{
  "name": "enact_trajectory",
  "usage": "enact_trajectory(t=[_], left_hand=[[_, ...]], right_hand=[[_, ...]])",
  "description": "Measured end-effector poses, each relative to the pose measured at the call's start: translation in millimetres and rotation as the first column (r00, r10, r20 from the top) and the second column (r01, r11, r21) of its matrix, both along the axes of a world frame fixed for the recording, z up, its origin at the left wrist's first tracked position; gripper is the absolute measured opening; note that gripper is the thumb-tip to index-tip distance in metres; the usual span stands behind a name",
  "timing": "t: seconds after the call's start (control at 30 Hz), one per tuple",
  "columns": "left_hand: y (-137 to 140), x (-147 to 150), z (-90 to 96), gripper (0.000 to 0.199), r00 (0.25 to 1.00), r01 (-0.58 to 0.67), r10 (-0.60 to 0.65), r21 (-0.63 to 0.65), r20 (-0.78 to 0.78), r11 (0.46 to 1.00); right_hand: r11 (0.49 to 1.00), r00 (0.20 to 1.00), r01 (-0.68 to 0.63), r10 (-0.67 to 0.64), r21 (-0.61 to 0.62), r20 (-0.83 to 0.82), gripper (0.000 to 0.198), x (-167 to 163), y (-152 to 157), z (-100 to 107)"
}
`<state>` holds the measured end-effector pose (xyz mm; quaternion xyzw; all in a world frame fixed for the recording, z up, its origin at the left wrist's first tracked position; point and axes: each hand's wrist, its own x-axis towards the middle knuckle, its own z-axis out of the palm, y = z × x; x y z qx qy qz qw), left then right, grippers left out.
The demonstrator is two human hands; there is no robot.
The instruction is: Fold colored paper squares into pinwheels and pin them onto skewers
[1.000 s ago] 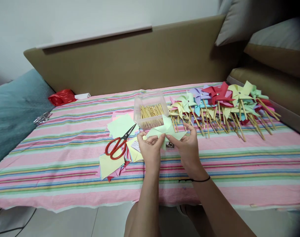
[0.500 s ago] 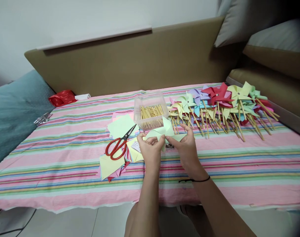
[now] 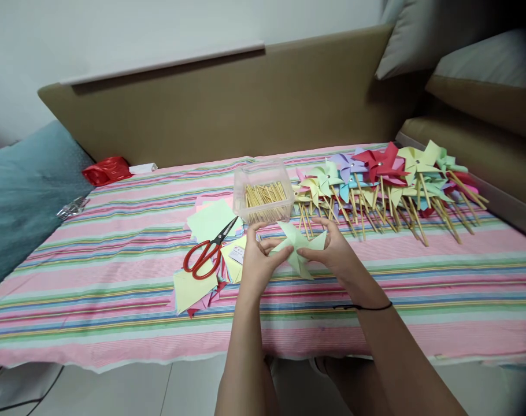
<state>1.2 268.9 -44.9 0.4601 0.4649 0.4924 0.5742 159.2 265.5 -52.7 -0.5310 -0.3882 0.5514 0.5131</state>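
Between my two hands is a pale green paper pinwheel (image 3: 298, 240), its blades folded in toward the centre, with no stick visible on it. My left hand (image 3: 263, 257) pinches it from the left, thumb pressed near the middle. From the right, my right hand (image 3: 332, 251) grips it, its thumb also close to the centre and its fingers behind a blade. Just beyond them stands a clear plastic box (image 3: 263, 173) of short wooden sticks (image 3: 266, 195). Red-handled scissors (image 3: 206, 254) lie left of my hands, across stacks of coloured paper (image 3: 213, 219).
Many finished pinwheels (image 3: 380, 164) on sticks are heaped at the right. A red plastic bag (image 3: 107, 171) and a white roll (image 3: 143, 168) lie at the back left, near a small silvery packet (image 3: 72, 208). Striped cloth (image 3: 115, 277) covers the surface, backed by a brown panel (image 3: 228, 104).
The pinwheel has turned to face me more, its blades now showing in full. Both hands have spread a little apart around it and shifted. A dark small item beneath them is now hidden.
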Motion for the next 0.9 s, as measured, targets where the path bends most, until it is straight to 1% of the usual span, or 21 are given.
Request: enact_trajectory(t=[0.1,0.2,0.27,0.37,0.47,0.6,0.7,0.9], left_hand=[[-0.8,0.6,-4.5,0.058,0.996,0.025,-0.022,0.029,-0.088,0.999],[0.1,3.4,-5.5,0.057,0.993,-0.003,0.007,0.034,-0.122,0.999],[1.0,6.5,-4.7,0.057,0.992,-0.064,0.066,0.022,-0.108,0.998],[1.5,11.5,-2.4,0.056,0.983,-0.177,0.177,0.002,-0.043,0.984],[1.2,13.8,-0.8,0.057,0.975,-0.224,0.224,-0.015,0.012,0.975],[2.1,11.7,-2.1,0.064,0.980,-0.187,0.190,-0.058,0.064,0.981],[3.2,9.6,-4.0,0.066,0.983,-0.161,0.166,-0.066,0.075,0.985],[2.9,10.1,-2.9,0.063,0.979,-0.203,0.204,-0.062,0.015,0.977]], right_hand=[[1.000,1.000,-0.022,0.022,0.017,-0.003,0.083,0.1,0.8,-3.8],[1.000,1.000,-0.018,0.018,0.022,-0.002,0.084,-0.3,1.6,-5.6],[1.000,1.000,-0.006,0.006,0.010,-0.025,0.086,-2.0,0.9,-4.1],[0.999,0.992,0.036,-0.038,-0.015,-0.123,0.090,-7.6,-1.6,0.6],[0.994,0.977,0.106,-0.105,-0.006,-0.185,0.091,-14.2,-3.2,3.5],[0.984,0.970,0.181,-0.177,0.007,-0.169,0.092,-18.9,-1.7,3.0],[0.980,0.969,0.200,-0.198,0.002,-0.151,0.094,-19.6,-1.3,3.4],[0.982,0.973,0.189,-0.188,-0.006,-0.137,0.095,-18.5,-3.0,5.8]])
